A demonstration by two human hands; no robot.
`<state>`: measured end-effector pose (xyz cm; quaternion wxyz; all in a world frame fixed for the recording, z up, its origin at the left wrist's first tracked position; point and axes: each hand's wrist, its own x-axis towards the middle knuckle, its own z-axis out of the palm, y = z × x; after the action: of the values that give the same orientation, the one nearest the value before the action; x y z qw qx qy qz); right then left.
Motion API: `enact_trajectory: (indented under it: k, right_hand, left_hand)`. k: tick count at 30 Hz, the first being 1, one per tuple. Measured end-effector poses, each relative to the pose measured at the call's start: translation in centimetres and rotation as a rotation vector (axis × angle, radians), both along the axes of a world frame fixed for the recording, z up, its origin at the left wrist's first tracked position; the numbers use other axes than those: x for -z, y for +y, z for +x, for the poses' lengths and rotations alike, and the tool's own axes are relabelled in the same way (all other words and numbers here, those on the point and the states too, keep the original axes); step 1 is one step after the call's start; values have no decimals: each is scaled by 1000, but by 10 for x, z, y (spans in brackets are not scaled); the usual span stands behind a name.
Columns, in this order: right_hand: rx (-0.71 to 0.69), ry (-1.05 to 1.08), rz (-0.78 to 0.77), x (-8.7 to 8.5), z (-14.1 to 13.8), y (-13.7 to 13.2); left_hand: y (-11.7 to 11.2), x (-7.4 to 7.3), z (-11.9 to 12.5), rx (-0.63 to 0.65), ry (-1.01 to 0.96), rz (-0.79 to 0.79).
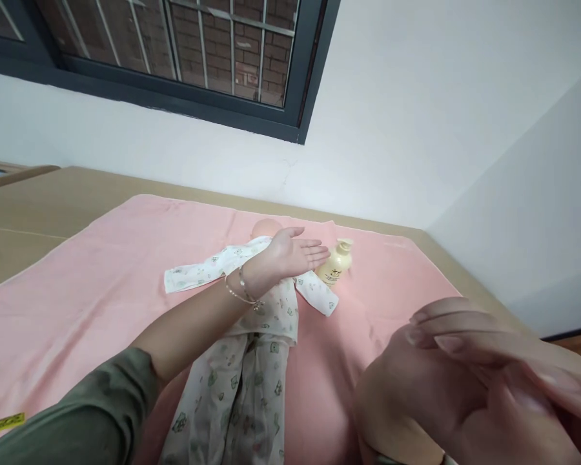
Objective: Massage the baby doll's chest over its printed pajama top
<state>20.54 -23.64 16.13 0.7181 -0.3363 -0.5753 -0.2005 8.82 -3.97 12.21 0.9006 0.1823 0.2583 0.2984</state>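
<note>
My left hand (297,254) stretches out palm up over the chest of what looks like a doll in white printed baby clothes (266,361). Its fingers are straight and the palm holds nothing; thin bracelets circle the wrist. A rounded skin-coloured head (266,227) shows beyond the hand, partly hidden. Just past my fingertips stands a pale yellow pump bottle (336,261), beside one printed sleeve. At the lower right, close to the camera, is my right hand (465,368), blurred. Fingers overlap there, and I cannot tell whether a second hand is among them.
A pink cloth (126,258) with some creases lies over a tan surface (29,206). White walls (392,116) rise behind and to the right, with a dark-framed barred window (223,51). A yellow label (2,423) shows at the lower left.
</note>
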Motion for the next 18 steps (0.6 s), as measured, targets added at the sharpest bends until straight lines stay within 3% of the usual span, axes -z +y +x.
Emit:
enact_trajectory:
  k: [1, 3, 5, 10, 14, 18]
  right_hand:
    - [19, 54, 122, -1, -4, 11]
    - [45, 86, 164, -1, -8, 34]
    - [66, 83, 89, -1, -5, 57]
    - [33, 45, -533, 1, 16, 90]
    - [140, -120, -1074, 2, 29, 104]
    - [212, -288, -1361, 8, 32, 121]
  left_hand:
    - [5, 0, 7, -13, -5, -33]
    - [12, 1, 18, -22, -26, -68]
    - [16, 1, 25, -33, -50, -76]
    - [18, 0, 33, -77, -83, -85]
    - [17, -3, 32, -104, -101, -92]
    - [18, 0, 31, -112, -134, -112]
